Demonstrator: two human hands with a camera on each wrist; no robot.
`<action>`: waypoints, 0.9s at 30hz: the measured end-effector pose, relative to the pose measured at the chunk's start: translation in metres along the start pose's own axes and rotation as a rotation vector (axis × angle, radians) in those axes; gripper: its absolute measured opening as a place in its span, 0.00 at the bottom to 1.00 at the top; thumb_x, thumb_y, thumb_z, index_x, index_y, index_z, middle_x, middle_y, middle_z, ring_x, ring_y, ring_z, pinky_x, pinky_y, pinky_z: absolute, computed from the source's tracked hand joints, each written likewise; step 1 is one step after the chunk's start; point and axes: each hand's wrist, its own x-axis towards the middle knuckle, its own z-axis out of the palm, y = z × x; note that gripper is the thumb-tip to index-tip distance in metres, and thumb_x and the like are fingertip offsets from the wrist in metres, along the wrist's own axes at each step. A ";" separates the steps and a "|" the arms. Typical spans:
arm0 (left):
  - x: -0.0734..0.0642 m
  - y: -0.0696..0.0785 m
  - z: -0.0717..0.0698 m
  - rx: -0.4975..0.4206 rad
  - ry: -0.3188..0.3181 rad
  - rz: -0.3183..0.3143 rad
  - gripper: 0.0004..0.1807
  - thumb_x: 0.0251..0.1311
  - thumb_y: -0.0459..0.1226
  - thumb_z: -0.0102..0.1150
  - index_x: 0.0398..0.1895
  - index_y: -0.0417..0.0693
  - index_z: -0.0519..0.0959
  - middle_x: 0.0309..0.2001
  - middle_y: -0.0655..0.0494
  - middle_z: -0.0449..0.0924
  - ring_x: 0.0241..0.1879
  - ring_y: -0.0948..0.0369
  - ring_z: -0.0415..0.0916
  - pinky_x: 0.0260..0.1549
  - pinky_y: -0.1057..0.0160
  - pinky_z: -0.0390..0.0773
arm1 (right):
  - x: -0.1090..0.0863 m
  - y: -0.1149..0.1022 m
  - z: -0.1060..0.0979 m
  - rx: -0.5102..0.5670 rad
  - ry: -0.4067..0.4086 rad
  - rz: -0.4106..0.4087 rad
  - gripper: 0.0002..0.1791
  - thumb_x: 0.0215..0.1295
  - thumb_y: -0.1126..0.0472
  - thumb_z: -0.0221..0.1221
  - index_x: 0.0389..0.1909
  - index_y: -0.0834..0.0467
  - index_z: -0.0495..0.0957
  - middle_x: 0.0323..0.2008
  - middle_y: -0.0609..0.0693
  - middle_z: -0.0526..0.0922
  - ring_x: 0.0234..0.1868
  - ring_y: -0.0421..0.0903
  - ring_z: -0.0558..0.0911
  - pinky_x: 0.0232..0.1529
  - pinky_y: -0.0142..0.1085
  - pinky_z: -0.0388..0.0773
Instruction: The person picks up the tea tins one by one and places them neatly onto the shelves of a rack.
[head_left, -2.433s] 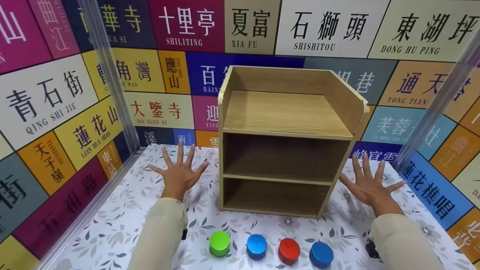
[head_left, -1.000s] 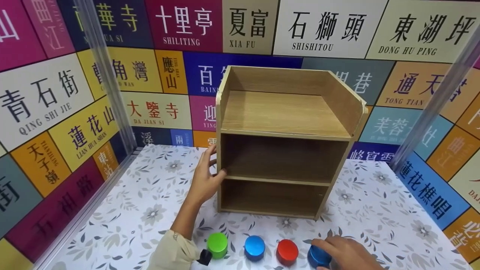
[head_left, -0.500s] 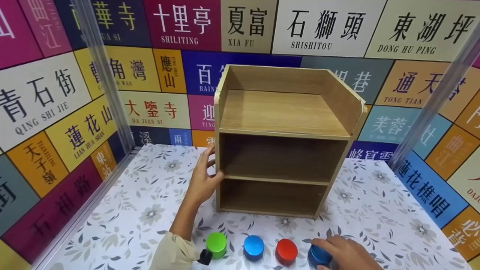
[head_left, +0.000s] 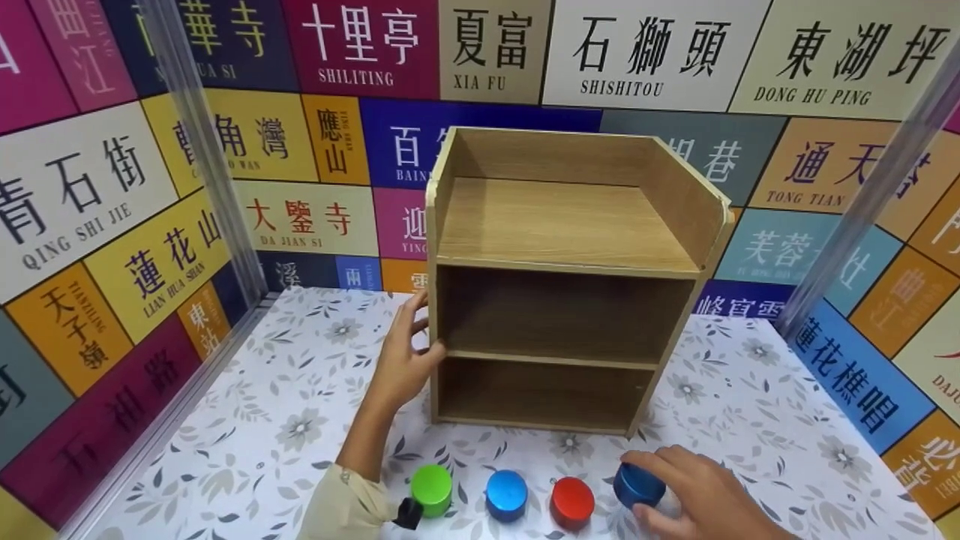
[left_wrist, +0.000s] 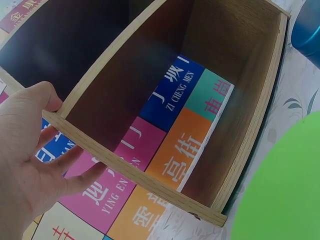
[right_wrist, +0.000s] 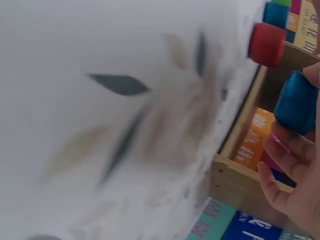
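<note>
My left hand (head_left: 406, 360) grips the left side of a small wooden shelf (head_left: 562, 225), the thumb at its front edge and the fingers along the outer side. In the left wrist view, the thumb rests where the middle board meets that side panel. A dark blue metallic cylinder (head_left: 639, 485) is pinched between the thumb and fingers of my right hand (head_left: 709, 495). It looks slightly tilted and raised off the cloth; the right wrist view shows the cylinder (right_wrist: 297, 103) in the fingers. Left of it stand a red cylinder (head_left: 572, 502), a lighter blue one (head_left: 507, 495) and a green one (head_left: 431, 490).
A white tablecloth (head_left: 300, 427) with grey leaves covers the table. Colourful panels with place names (head_left: 645, 49) form the walls behind and at both sides. A clear corner strip (head_left: 214, 150) runs down at the left. The shelf has two compartments below its top board.
Both hands were spread wide beside the shelf; the left then took hold of its side. The right came to the dark blue cylinder and has now raised it slightly.
</note>
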 end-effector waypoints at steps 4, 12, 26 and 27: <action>-0.001 0.001 -0.002 0.001 -0.003 -0.007 0.44 0.59 0.23 0.57 0.78 0.59 0.60 0.75 0.48 0.62 0.68 0.38 0.69 0.54 0.39 0.82 | 0.002 -0.007 -0.012 -0.025 0.055 0.007 0.28 0.61 0.25 0.57 0.60 0.28 0.76 0.42 0.31 0.81 0.39 0.34 0.77 0.39 0.39 0.85; -0.001 0.001 -0.004 -0.011 -0.002 -0.003 0.44 0.58 0.24 0.57 0.78 0.59 0.61 0.74 0.48 0.62 0.68 0.38 0.69 0.53 0.39 0.82 | 0.010 -0.015 -0.033 -0.043 0.179 -0.034 0.25 0.62 0.30 0.62 0.59 0.29 0.78 0.41 0.28 0.81 0.38 0.30 0.78 0.39 0.32 0.86; 0.009 -0.030 0.000 -0.011 -0.015 0.031 0.45 0.59 0.25 0.59 0.78 0.65 0.60 0.75 0.53 0.61 0.67 0.41 0.70 0.52 0.41 0.83 | 0.021 -0.020 -0.075 -0.073 0.284 -0.045 0.25 0.61 0.37 0.68 0.60 0.32 0.79 0.45 0.34 0.86 0.42 0.35 0.83 0.39 0.39 0.88; 0.009 -0.030 0.000 -0.011 -0.018 0.036 0.45 0.60 0.25 0.59 0.78 0.67 0.60 0.75 0.54 0.62 0.67 0.41 0.71 0.52 0.41 0.84 | 0.023 -0.020 -0.077 -0.068 0.288 -0.048 0.26 0.61 0.38 0.68 0.61 0.32 0.79 0.47 0.35 0.86 0.43 0.37 0.84 0.40 0.41 0.88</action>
